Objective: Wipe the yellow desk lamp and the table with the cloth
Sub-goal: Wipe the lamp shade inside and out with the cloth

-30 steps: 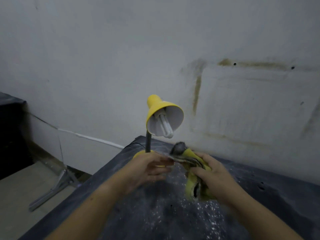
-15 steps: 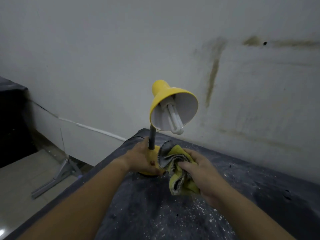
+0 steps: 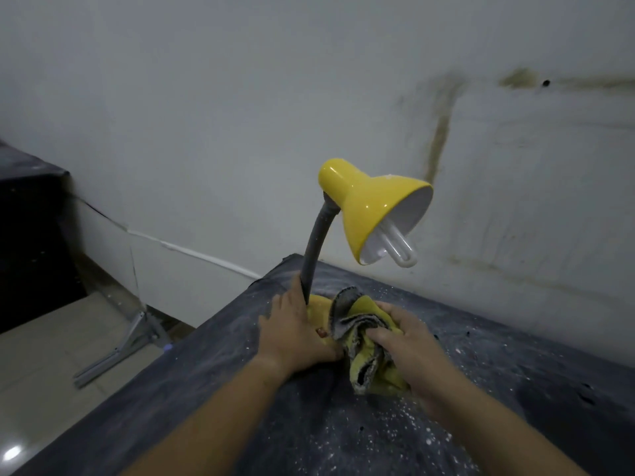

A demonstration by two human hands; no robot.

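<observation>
Two hands: left [image 3: 292, 334] holds lamp [image 3: 371, 207], right [image 3: 410, 352] cloth [image 3: 360, 367].

The dark table [image 3: 240, 389] carries a yellow desk lamp [image 3: 371, 207], its round base standing near the far left corner. A crumpled yellow-and-grey cloth [image 3: 364, 341] lies against the right side of the base, its lower folds on the tabletop. White specks [image 3: 395, 438] are scattered across the surface.

Both bare forearms reach forward side by side. The left hand [image 3: 295, 333] clasps the base of the yellow desk lamp [image 3: 372, 207], thumb curled round its near edge. The right hand [image 3: 409, 345], knuckles up, has the bunched cloth [image 3: 357, 359] in its grip.
</observation>
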